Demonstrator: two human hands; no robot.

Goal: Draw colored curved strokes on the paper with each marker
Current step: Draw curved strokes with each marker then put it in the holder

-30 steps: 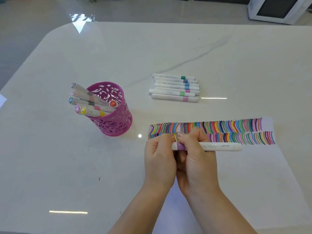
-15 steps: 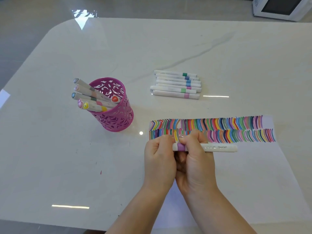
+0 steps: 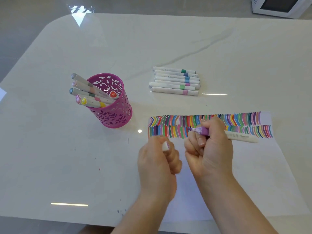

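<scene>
A white sheet of paper (image 3: 263, 166) lies at the front right of the table, with two rows of several coloured curved strokes (image 3: 236, 120) along its far edge. My right hand (image 3: 211, 149) grips a white marker with a purple band (image 3: 241, 136); its bare purple tip points left over the lower row of strokes. My left hand (image 3: 158, 159) holds the marker's white cap (image 3: 165, 146) in curled fingers, a short way left of the tip.
A magenta cut-out pen cup (image 3: 114, 108) with several markers stands left of the paper. Several capped white markers (image 3: 175, 81) lie side by side beyond the paper. A white appliance (image 3: 280, 5) sits at the far right corner. The table's front edge (image 3: 67, 220) runs below my arms.
My hands were together on the capped marker; now they are apart. The cap has come off in my left hand and the purple tip is bare.
</scene>
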